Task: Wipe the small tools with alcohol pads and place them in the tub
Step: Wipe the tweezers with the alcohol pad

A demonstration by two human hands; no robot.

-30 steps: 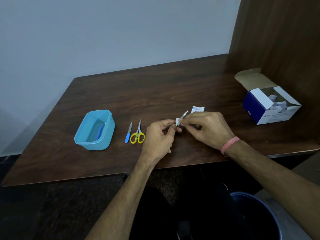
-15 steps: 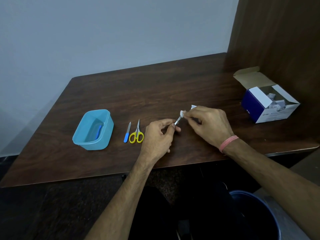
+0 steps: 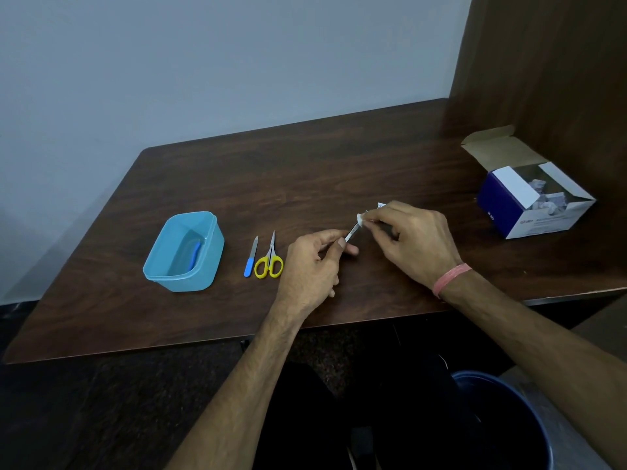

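The left hand (image 3: 314,266) pinched the lower end of a thin metal tool (image 3: 351,230), right of the tub (image 3: 207,262); which tool was unclear. The right hand (image 3: 412,240) pinched a white pad (image 3: 360,218) around its tip, hiding it. Between tub and hands lay a file (image 3: 251,257) and scissors (image 3: 269,261). A blue item (image 3: 195,256) lay inside the tub.

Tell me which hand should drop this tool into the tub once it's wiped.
Left, probably. The left hand already grips the metal tool and is nearer the blue tub. The right hand pinches the white pad, farther away.
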